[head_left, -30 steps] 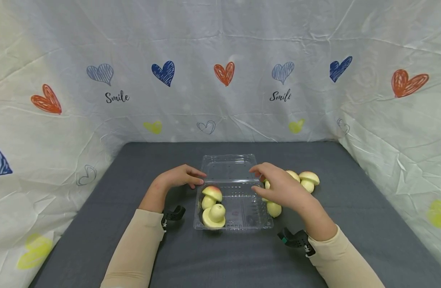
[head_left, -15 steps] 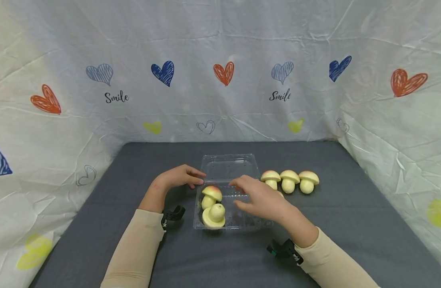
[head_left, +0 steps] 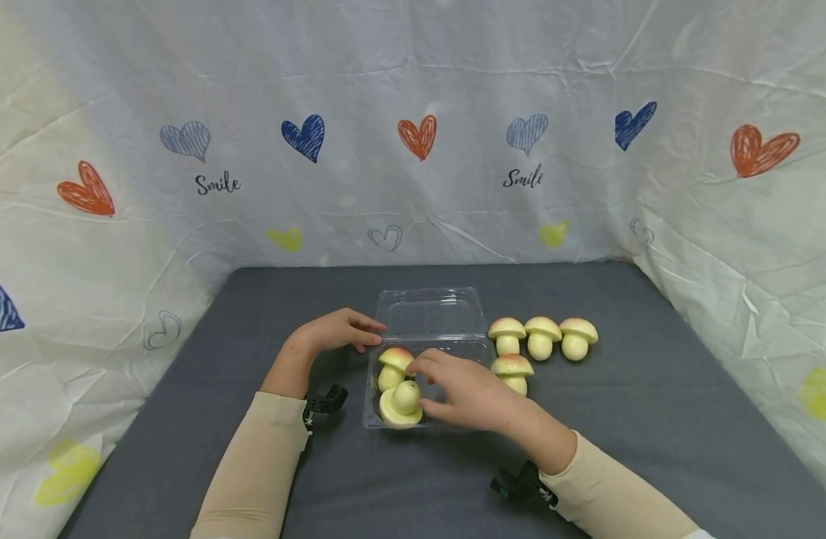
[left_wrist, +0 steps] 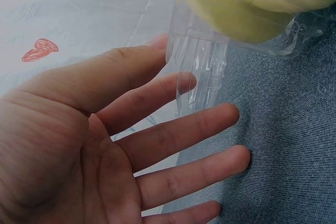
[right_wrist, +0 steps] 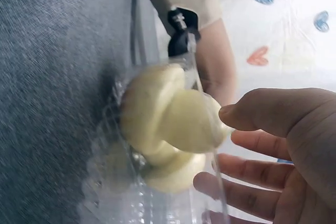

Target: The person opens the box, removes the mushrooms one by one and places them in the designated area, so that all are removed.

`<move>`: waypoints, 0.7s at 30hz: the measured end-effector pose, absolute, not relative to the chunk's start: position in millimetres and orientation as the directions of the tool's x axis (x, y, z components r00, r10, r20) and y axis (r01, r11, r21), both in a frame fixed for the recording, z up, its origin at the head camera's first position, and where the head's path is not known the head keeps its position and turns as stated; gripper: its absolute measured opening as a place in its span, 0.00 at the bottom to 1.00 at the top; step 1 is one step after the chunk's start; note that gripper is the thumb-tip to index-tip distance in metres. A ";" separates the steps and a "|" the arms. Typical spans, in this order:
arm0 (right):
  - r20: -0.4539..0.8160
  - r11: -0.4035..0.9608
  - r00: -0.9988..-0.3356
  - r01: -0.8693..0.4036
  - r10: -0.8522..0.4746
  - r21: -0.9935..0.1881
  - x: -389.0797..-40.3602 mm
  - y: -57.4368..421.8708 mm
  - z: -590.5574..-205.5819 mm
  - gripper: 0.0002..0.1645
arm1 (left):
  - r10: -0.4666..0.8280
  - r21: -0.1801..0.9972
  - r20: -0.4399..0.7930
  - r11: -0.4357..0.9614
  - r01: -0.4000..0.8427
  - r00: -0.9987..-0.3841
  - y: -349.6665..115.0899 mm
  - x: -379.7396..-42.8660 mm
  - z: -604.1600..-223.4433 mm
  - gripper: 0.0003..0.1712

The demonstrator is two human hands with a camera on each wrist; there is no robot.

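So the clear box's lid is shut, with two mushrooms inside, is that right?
Not quite: the lid isn't shut. The head view shows it open at the far side of the clear box. The two mushrooms are inside, as you say.

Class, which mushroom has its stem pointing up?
The front mushroom in the box: its stem points up above its cap; in the head view, the other mushrooms show caps above stems.
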State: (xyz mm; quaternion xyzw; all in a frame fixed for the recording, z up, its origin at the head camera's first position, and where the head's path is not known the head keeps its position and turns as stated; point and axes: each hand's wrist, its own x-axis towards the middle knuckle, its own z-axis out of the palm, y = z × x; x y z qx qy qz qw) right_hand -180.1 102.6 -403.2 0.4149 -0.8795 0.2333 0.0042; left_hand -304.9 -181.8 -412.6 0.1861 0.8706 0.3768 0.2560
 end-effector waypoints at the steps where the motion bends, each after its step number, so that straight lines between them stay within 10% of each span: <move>1: 0.195 0.545 -0.652 -0.734 -0.733 -0.405 -179.2 101.7 -403.7 0.25 | 0.516 0.751 -0.304 0.647 0.131 -0.801 -181.8 -304.7 -412.6 0.29; 21: 0.187 0.599 -0.677 -0.723 -0.711 -0.344 -173.6 94.8 -406.2 0.12 | 0.522 0.753 -0.289 0.641 0.146 -0.803 -182.6 -305.5 -414.1 0.28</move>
